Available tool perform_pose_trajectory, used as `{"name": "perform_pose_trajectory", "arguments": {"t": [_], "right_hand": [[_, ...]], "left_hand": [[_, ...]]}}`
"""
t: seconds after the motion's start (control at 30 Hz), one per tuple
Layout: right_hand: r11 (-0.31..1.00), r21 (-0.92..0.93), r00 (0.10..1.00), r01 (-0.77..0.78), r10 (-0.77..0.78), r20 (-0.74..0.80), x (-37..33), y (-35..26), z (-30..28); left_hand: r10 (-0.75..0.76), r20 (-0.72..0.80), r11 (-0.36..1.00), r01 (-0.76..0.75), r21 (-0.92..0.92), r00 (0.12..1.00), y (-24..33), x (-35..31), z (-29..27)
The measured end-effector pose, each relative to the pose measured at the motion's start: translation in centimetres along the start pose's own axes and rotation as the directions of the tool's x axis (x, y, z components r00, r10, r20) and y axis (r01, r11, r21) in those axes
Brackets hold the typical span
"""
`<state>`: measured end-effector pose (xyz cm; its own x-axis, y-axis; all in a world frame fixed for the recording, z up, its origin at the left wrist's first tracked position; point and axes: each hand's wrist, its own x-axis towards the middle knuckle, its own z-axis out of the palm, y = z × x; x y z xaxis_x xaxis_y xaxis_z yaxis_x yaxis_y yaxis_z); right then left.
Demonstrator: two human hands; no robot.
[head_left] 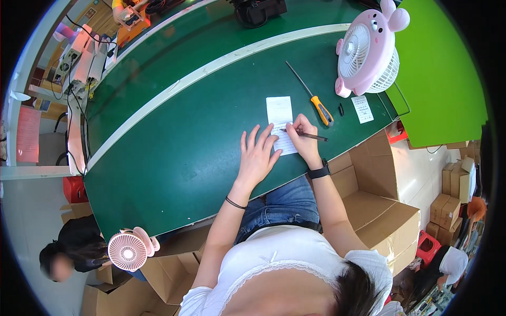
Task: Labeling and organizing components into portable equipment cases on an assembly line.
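At the near left corner of the worktop sits a small pink clip fan. Along the near edge, toward its right half, lies an open notepad, its upper leaf turned away from the person and its lower page lined. The left hand rests flat with fingers spread, fingertips on the notepad's left side, gripping nothing. The right hand pinches a black pen in a narrow grip over the lower page, the pen's rear end pointing right.

Beyond the right hand, toward the right edge, a screwdriver lies with its orange-and-black handle nearer the person. Just beside the handle are small black pieces, then a printed paper slip. Farther off, near the right edge, stands a pink-and-white fan with rabbit ears. A white strip crosses the worktop beyond the screwdriver.
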<state>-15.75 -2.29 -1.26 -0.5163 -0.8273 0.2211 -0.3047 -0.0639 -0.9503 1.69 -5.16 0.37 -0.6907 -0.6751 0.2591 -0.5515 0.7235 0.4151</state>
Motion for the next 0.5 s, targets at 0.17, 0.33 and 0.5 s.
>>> {"name": "perform_pose_trajectory", "arguments": {"t": [0.17,0.33,0.5], "right_hand": [[0.999,-0.026,0.998,0.042,-0.041,0.038,-0.01,-0.20,0.11],[0.998,-0.041,0.998,0.048,-0.046,0.043,0.00,-0.30,0.14],[0.997,-0.052,0.998,0.057,-0.055,0.042,-0.03,-0.10,0.15]], "left_hand": [[-0.009,-0.011,1.000,0.009,-0.019,1.000,-0.23,-0.06,0.12],[-0.013,0.000,1.000,0.013,-0.027,1.000,-0.28,-0.05,0.00],[-0.011,-0.008,1.000,0.010,-0.026,1.000,-0.19,0.01,0.07]]}}
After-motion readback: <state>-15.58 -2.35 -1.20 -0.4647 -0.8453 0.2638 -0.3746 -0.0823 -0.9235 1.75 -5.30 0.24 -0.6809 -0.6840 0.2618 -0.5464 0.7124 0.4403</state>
